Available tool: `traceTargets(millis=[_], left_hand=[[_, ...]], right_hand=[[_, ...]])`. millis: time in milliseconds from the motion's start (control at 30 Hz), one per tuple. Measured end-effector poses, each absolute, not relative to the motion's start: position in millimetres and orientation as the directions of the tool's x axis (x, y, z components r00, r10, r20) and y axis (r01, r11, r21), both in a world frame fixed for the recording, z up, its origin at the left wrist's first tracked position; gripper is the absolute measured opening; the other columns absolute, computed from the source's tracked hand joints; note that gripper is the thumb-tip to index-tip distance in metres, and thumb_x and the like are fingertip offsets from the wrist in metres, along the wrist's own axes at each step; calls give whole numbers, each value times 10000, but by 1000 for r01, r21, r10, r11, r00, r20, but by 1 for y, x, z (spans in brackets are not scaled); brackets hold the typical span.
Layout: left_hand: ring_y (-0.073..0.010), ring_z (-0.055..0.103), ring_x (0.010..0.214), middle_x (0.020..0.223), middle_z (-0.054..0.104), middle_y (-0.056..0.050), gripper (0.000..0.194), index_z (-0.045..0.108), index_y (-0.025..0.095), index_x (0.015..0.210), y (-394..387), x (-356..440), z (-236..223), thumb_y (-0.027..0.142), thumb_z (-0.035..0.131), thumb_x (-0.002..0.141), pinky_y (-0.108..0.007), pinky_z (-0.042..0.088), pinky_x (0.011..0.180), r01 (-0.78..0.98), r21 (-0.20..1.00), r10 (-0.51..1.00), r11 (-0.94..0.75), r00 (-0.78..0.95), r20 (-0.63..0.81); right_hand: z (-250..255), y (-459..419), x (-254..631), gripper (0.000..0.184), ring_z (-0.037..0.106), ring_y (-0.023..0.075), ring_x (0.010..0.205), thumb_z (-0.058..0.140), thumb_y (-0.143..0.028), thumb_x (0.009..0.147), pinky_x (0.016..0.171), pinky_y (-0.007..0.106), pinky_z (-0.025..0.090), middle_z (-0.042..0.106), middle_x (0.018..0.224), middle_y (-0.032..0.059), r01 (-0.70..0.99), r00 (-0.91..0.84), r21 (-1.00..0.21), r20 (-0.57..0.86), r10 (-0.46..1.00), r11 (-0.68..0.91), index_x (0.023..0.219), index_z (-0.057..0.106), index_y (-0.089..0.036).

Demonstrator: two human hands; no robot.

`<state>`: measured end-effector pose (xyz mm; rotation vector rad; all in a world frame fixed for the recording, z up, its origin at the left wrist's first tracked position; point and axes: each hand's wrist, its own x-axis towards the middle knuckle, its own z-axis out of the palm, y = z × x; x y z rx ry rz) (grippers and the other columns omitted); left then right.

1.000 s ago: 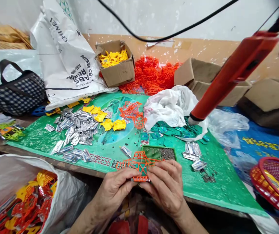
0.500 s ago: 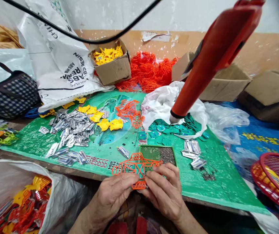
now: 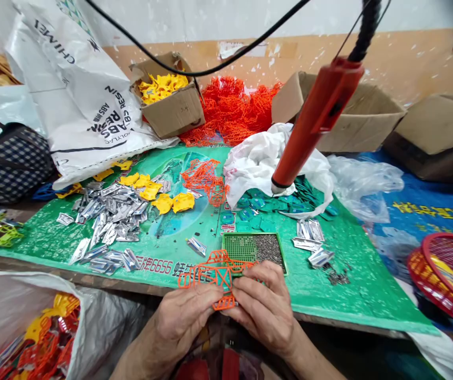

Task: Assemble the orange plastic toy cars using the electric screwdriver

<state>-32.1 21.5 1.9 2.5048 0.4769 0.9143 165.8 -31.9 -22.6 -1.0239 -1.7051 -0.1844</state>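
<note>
An orange openwork plastic frame (image 3: 221, 262) is held between both hands at the table's front edge. My left hand (image 3: 189, 311) pinches its lower left side, thumb on top. My right hand (image 3: 263, 306) has its fingers closed around the lower right side; what else the fingers may cover is hidden. Just beyond the frame lies a green tray (image 3: 237, 246) with a grid floor, its right part filled with small dark metal pieces (image 3: 269, 248). A red electric screwdriver (image 3: 313, 126) hangs from above, its tip over teal plastic pieces (image 3: 266, 203).
Silvery flat parts (image 3: 119, 208) and yellow plastic pieces (image 3: 163, 203) lie at left. More orange frames (image 3: 230, 111) are heaped at the back beside a cardboard box (image 3: 174, 108). A white sack (image 3: 92, 311) of assembled pieces stands front left, a red basket (image 3: 443, 295) at right.
The hanging screwdriver has swung away and now looks smaller and more upright. The view has shifted slightly. Both hands keep the same hold on the orange frame.
</note>
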Motion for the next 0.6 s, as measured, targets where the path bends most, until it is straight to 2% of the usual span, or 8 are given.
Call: traceTargets(millis=[233, 367, 467, 600], left_hand=[[-132, 739, 899, 957, 772, -63, 225, 619, 155, 1136, 20, -32, 5, 105, 463, 982, -182, 570, 834, 168, 572, 466, -803, 774, 428], [-149, 735, 870, 916, 760, -68, 227, 620, 151, 1109, 20, -31, 9, 75, 465, 960, -210, 582, 815, 137, 591, 440, -795, 801, 406], [-153, 721, 986, 1011, 756, -101, 294, 598, 131, 1180, 17, -29, 9, 29, 470, 936, -210, 564, 903, 141, 561, 446, -815, 771, 454], [-183, 619, 1225, 1245, 677, -186, 393, 523, 100, 1284, 8, -26, 5, 5, 488, 904, -261, 522, 1017, 223, 560, 544, -798, 667, 509]], right_hand=[[-20, -35, 165, 228, 603, 214, 890, 590, -341, 964, 834, 404, 421, 755, 853, 45, 700, -62, -411, 780, 623, 584, 896, 679, -142], [-21, -39, 162, 201, 603, 208, 879, 589, -277, 964, 830, 399, 414, 736, 809, 43, 686, -82, -423, 763, 641, 592, 843, 660, -133], [-24, -43, 163, 171, 600, 192, 836, 598, -233, 958, 819, 392, 426, 740, 805, 49, 705, -75, -397, 782, 619, 587, 844, 666, -125], [-26, -47, 169, 114, 613, 210, 883, 609, -172, 945, 843, 409, 444, 759, 838, 77, 748, -88, -323, 818, 569, 579, 913, 692, -102]])
